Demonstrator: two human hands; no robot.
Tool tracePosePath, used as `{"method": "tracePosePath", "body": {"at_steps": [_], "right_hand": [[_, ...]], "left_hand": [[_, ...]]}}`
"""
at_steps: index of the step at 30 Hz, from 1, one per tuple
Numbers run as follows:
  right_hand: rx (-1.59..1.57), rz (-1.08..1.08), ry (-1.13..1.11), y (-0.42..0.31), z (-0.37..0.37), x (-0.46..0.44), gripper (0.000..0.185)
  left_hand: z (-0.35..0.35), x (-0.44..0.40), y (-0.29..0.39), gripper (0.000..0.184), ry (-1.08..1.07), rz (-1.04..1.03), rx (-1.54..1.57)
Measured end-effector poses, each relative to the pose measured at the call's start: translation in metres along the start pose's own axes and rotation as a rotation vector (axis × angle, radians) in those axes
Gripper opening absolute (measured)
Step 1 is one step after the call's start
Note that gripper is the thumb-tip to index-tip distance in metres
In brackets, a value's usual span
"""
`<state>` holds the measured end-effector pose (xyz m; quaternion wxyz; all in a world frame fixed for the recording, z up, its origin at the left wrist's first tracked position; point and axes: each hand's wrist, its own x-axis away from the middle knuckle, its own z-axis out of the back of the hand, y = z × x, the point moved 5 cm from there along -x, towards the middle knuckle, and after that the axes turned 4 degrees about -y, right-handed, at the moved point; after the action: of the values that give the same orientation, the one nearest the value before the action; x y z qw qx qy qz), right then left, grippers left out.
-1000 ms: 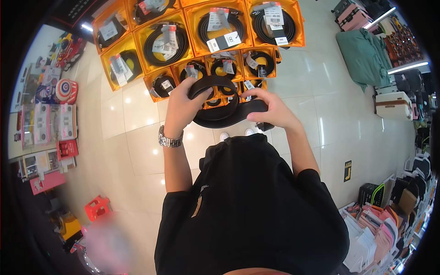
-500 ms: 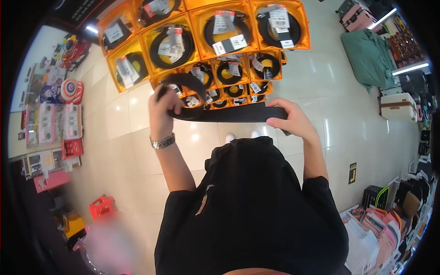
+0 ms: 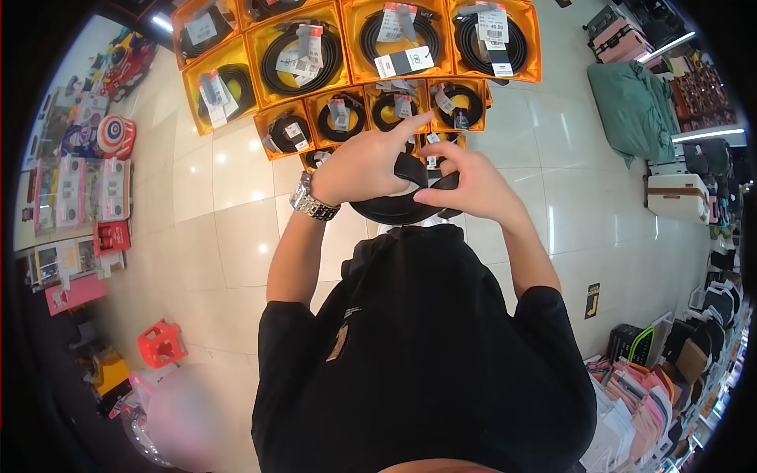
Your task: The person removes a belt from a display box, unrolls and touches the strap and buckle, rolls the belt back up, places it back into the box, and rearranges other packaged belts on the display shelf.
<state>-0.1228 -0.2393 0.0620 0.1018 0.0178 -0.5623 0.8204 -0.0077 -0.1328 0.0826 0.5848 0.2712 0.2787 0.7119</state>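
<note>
A black belt (image 3: 392, 210) hangs in a loose coil between my two hands, in front of my body. My left hand (image 3: 367, 164), with a metal watch at its wrist, is closed round the left part of the coil, its index finger stretched out. My right hand (image 3: 471, 186) pinches the belt's right side between thumb and fingers. The hands are close together, and part of the belt is hidden behind them. Just beyond them, yellow-orange boxes (image 3: 348, 47) hold coiled black belts with white and grey tags.
Toys and boxed goods (image 3: 113, 197) line the left side. A red stool (image 3: 161, 344) stands at the lower left. On the right are a green covered pile (image 3: 631, 108), a white suitcase (image 3: 676, 197) and bags (image 3: 643, 394). The floor (image 3: 229, 236) is tiled.
Half a second ago the belt was stretched out sideways between my hands. Since then my left hand has moved right and my right hand slightly left, and the belt is gathered into a tighter coil.
</note>
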Motion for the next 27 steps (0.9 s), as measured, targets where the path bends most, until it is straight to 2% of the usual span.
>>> {"method": "tracePosePath", "body": {"at_steps": [5,6,9,11,12,13,15,17,19,22,25,27], "right_hand": [[0.000,0.117,-0.157,0.009,-0.019,-0.007,0.027],[0.010,0.131,-0.155,0.011,-0.020,-0.009,0.023],[-0.006,0.043,-0.133,0.023,-0.021,-0.014,0.028],[-0.059,0.047,-0.114,0.026,-0.024,-0.016,0.025],[-0.162,0.079,-0.032,0.034,-0.024,-0.019,0.025],[-0.265,0.111,0.051,0.038,-0.021,-0.020,0.026],[-0.308,0.034,0.036,0.042,-0.020,-0.022,0.027],[-0.357,0.050,0.102,0.041,-0.022,-0.023,0.028],[-0.344,0.032,0.086,0.046,-0.025,-0.027,0.028],[-0.286,0.048,0.112,0.051,-0.026,-0.031,0.031],[-0.287,0.054,0.132,0.045,-0.022,-0.026,0.040],[-0.103,-0.052,-0.005,0.042,-0.017,-0.020,0.050]], "left_hand": [[-0.001,0.005,0.002,0.088,-0.095,-0.040,0.033],[0.001,0.006,0.000,0.089,-0.097,-0.035,0.129],[0.012,0.012,-0.003,0.088,-0.074,0.060,0.235],[0.019,0.022,-0.016,0.084,0.116,-0.001,0.294],[0.023,0.029,-0.020,0.082,0.139,0.086,0.467],[0.022,0.035,-0.034,0.077,0.230,0.057,0.520],[0.011,0.045,-0.054,0.070,0.338,0.084,0.812],[-0.007,0.048,-0.062,0.061,0.417,0.125,0.925],[-0.021,0.048,-0.067,0.034,0.578,0.222,0.990],[-0.027,0.050,-0.077,0.028,0.651,0.278,1.178],[-0.022,0.054,-0.078,0.021,0.738,0.205,1.285],[-0.014,0.059,-0.076,0.018,0.786,0.155,1.316]]}}
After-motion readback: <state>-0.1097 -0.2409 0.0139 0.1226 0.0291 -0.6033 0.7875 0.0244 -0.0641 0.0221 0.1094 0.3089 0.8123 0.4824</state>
